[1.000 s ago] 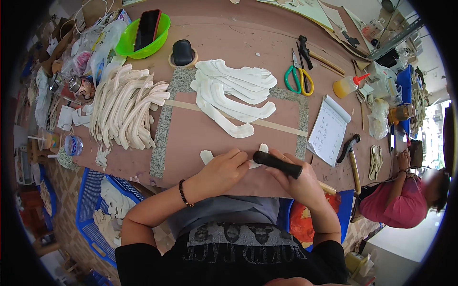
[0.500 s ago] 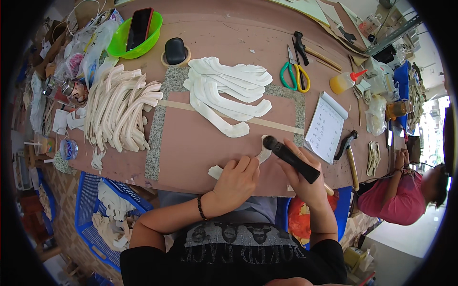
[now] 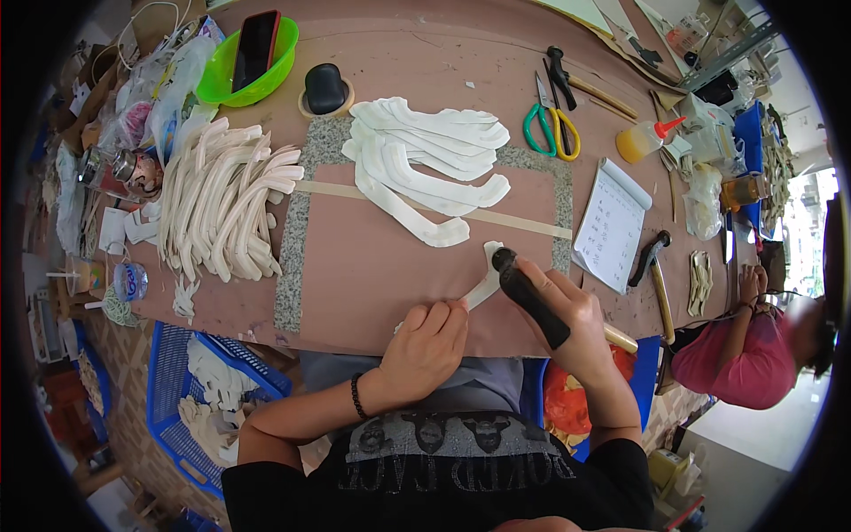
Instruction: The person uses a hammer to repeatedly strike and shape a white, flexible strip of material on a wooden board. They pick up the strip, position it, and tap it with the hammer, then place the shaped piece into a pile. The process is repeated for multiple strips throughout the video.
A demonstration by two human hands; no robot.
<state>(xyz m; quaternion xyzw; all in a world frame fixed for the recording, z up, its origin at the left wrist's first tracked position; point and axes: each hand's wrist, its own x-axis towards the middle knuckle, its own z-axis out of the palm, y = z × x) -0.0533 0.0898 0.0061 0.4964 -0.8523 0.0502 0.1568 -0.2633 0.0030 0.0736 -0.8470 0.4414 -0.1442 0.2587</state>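
Note:
My left hand (image 3: 424,350) is closed, its bent fingers pressing a curved white strip (image 3: 484,284) onto the brown work surface near the front edge. The strip's upper end bends upward past my fingertips, while my hand hides most of the rest. My right hand (image 3: 574,330) grips a hammer (image 3: 534,301) with a dark head and a pale wooden handle. The hammer's rounded face is right beside the strip's upper end; I cannot tell whether they touch. Beyond both hands, overlapping white strips (image 3: 421,146) lie fanned out.
A heap of pinkish-cream strips (image 3: 222,204) lies left. A green bowl (image 3: 288,66) with a phone, scissors (image 3: 551,124), a notepad (image 3: 612,226), another hammer (image 3: 654,266) and a yellow-filled bottle (image 3: 640,144) surround the work area. Blue baskets (image 3: 164,390) stand below. A person in pink sits right.
My left hand has slid a little left along the strip, and more of its upper end shows. My right hand has turned slightly with the hammer, whose face stays near the strip.

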